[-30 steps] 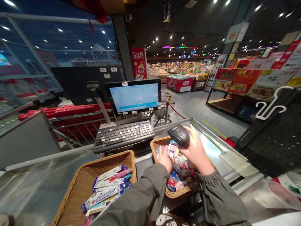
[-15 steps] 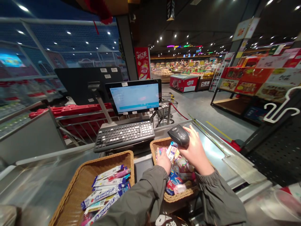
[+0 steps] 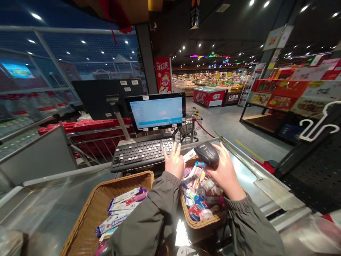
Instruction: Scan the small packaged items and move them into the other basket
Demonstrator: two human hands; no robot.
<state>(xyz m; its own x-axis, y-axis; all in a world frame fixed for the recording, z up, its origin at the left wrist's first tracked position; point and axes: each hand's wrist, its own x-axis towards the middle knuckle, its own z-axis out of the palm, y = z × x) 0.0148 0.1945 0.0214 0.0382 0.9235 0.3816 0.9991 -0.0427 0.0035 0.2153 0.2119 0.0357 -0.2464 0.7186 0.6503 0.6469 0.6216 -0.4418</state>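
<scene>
While right grip (image 3: 226, 171) holds scanner (image 3: 207, 153), steel counter (image 3: 48, 213) bears wicker baskets (image 3: 89, 215); supermarket aisles (image 3: 229, 122) beyond.

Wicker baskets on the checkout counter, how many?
2. One basket at lower left holds long packs; the other basket, right of it under the right hand gripping the scanner, holds small packets. Sleeves may hide more.

black handheld scanner (image 3: 207, 153) tilted, nose toward small white packet (image 3: 189, 155) just beside it; both above snack-filled wicker basket (image 3: 198, 223)
</scene>
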